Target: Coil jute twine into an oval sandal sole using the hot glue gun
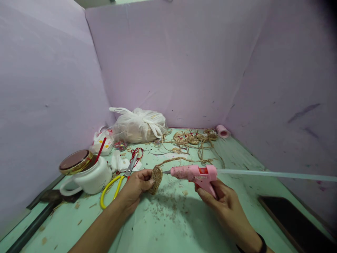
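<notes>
"Lilac walls (pixel 179 63) stand around a green tabletop (pixel 168 235) strewn with crumbs. Where's the twine coil (pixel 157 181)?"

"Near the middle, raised on edge. The left hand (pixel 138 186) pinches it between thumb and fingers, and a strand trails off to the right."

"And the right hand (pixel 222 200)?"

"Wrapped around the handle of a pink glue gun (pixel 186 172). Its nozzle points left at the coil's edge; I can't tell whether they touch. A long glue stick (pixel 273 174) juts out rightward behind."

"What else?"

"Yellow-handled scissors (pixel 128 172) and a white mug (pixel 96 180) on the left, a tied plastic bag (pixel 142 127) far back, a dark phone (pixel 295 225) near right."
</notes>
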The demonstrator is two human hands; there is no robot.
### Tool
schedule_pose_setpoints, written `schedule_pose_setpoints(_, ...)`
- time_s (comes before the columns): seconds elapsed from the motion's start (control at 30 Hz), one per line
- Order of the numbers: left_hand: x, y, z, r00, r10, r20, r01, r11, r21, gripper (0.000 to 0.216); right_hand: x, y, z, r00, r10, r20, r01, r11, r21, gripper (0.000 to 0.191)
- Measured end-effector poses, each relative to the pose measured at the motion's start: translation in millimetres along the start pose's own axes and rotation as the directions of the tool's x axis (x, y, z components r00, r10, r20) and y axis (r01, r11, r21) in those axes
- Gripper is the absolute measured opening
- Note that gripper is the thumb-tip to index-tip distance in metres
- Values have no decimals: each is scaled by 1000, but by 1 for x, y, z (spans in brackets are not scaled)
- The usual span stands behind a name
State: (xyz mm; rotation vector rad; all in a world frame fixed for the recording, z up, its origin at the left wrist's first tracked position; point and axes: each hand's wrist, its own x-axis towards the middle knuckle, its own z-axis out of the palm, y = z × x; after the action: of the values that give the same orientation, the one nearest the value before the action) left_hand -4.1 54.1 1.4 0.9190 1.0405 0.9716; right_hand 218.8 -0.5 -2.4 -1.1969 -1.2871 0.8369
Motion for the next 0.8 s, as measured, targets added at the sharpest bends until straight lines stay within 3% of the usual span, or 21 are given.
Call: schedule_pose_setpoints(0.8,1,1,0,1000,-4,2,4,999,-50,27,-1,0,2,1000,-28,1,28,1000,-14,19)
